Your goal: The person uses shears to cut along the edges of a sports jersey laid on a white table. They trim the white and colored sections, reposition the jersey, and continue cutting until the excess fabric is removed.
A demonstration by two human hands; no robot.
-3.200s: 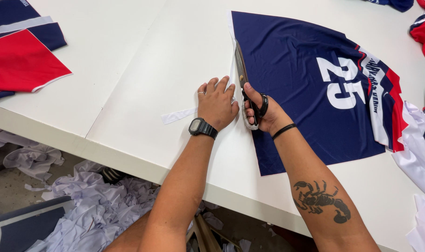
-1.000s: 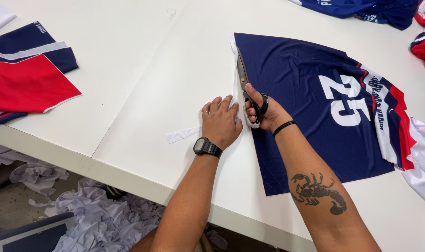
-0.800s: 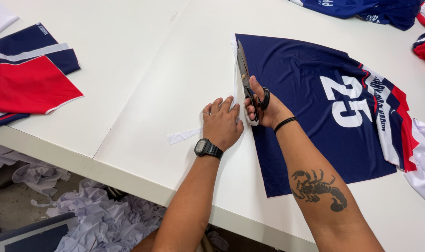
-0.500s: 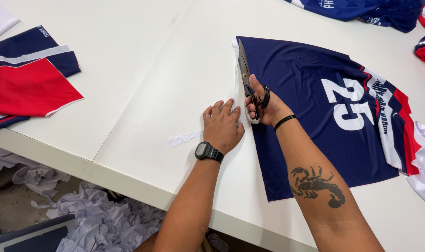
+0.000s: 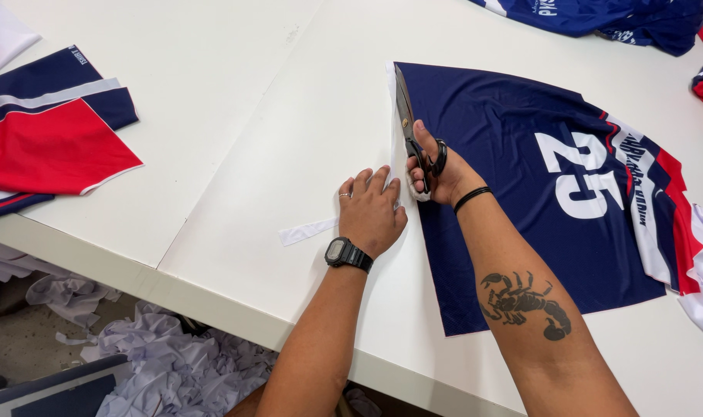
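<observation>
Head view, from the left edge across: a folded red, navy and white fabric piece (image 5: 50,139) lies at the far-left corner of the white bench (image 5: 212,116), well apart from the hands. Below the bench edge, crumpled white scraps (image 5: 181,363) are heaped on the floor. Next comes a thin white strip (image 5: 309,230) lying flat on the bench, its right end running under the left hand (image 5: 371,210), which presses palm-down, fingers spread (a black watch sits on that wrist). Just beside it, the right hand (image 5: 436,171) has its grip closed through the handles of black scissors (image 5: 408,116); the blades point away along the left edge of the navy jersey panel (image 5: 521,185). That panel lies flat, white numerals showing, its red-and-white side trailing off right. More blue cloth (image 5: 599,15) sits at the top.
</observation>
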